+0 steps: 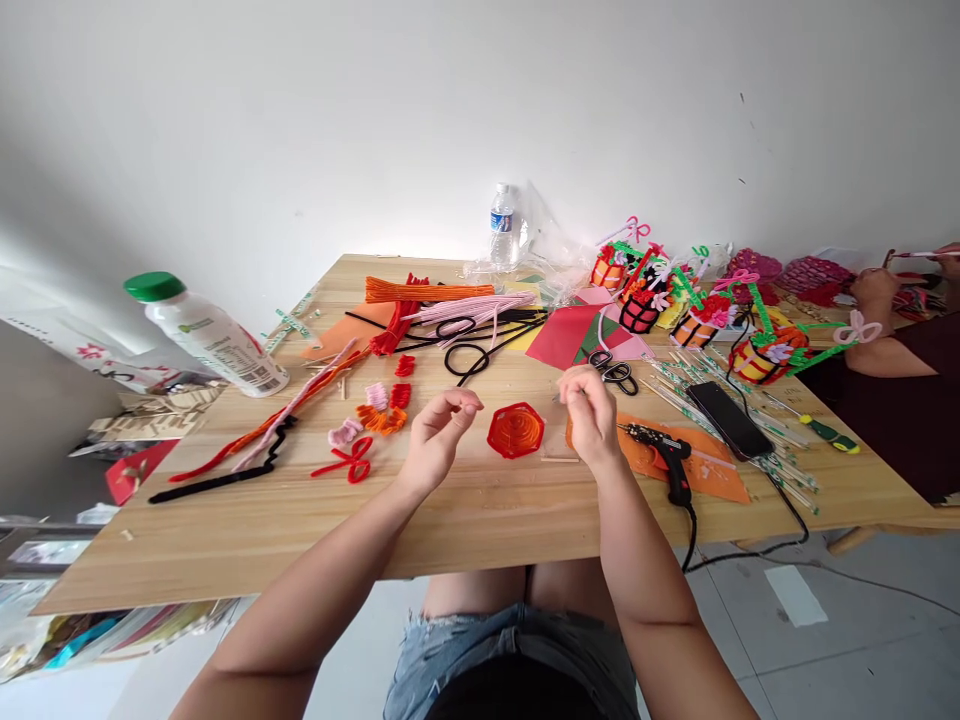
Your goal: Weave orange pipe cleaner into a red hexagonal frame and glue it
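Between my hands a small red six-sided bowl shape (516, 432) with an orange coiled inside lies on the table. To its left, above the wood, my left hand (439, 435) is closed, thumb and forefinger pressed together; whatever they pinch is too small to make out. On the other side my right hand (590, 412) is also closed in a pinch, with a tiny dark bit by its fingertips that I cannot name. Left of my left hand lie a red pipe-cleaner bow (358, 460) and an orange ruffled pipe-cleaner piece (381, 420). Black scissors (615, 372) rest just behind my right hand.
A glue gun (664, 455) with a trailing cord lies on orange felt at right, beside a phone (729, 420) and a screwdriver (829, 433). Decorated baskets (765, 358) stand behind. A white bottle (214, 335) stands left. Another person's arm (877, 305) is at far right.
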Available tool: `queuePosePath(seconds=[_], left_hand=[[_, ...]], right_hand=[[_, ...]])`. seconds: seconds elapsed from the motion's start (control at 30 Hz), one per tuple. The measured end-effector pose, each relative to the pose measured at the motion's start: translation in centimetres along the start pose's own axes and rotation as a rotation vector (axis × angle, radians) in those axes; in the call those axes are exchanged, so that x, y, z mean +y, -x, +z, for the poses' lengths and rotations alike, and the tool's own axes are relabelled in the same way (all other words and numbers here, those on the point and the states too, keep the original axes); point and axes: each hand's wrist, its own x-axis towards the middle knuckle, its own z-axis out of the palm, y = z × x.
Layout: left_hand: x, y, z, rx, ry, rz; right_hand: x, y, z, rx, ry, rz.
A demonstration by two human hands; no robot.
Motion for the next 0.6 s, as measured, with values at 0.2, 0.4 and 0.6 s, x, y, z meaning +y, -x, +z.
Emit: queuePosePath(seconds=[0.2, 0.4, 0.6], left_hand=[[-0.7, -0.4, 0.0, 0.111, -0.004, 0.010], [-1.1, -0.5, -0.1, 0.101, -0.127, 0.033], [-1.7, -0.7, -0.7, 0.079, -0.145, -0.053]], right_hand=[[1.3, -0.1, -0.3, 0.022, 0.169, 0.042], [0.2, -0.2, 0.3, -0.131, 0.288, -0.023], [1.0, -2.5, -11.3, -0.038, 0.728, 0.292]])
